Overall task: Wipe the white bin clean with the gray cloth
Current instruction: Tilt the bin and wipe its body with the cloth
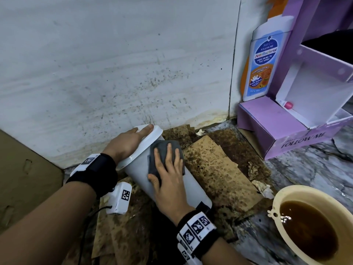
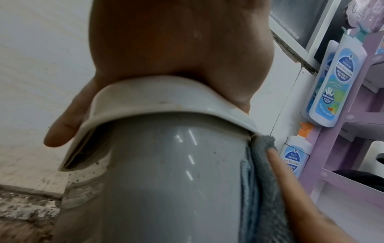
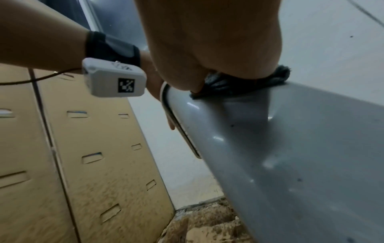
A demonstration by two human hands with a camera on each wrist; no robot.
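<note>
The white bin [image 1: 137,174] lies tilted on its side over the floor, with its lidded top [image 1: 152,135] toward the wall. My left hand [image 1: 129,140] lies flat across the lid, fingers straight; its palm [image 2: 176,41] covers the lid rim [image 2: 155,97]. The folded gray cloth [image 1: 178,152] rests on the bin's upper side. My right hand [image 1: 168,169] presses it down with straight, spread fingers. From the left wrist, the cloth [image 2: 261,189] hugs the bin wall [image 2: 166,180] under a right finger [image 2: 290,177]. The right wrist view shows the cloth [image 3: 228,85] bunched under my palm [image 3: 207,41] on the bin [image 3: 290,156].
Stained cardboard sheets [image 1: 214,165] cover the floor under the bin. A beige basin [image 1: 298,192] of brown water sits at the lower right. A purple cardboard display stand [image 1: 277,131] with a wash-bottle cutout [image 1: 263,60] fills the right corner. The speckled white wall [image 1: 114,64] is close behind.
</note>
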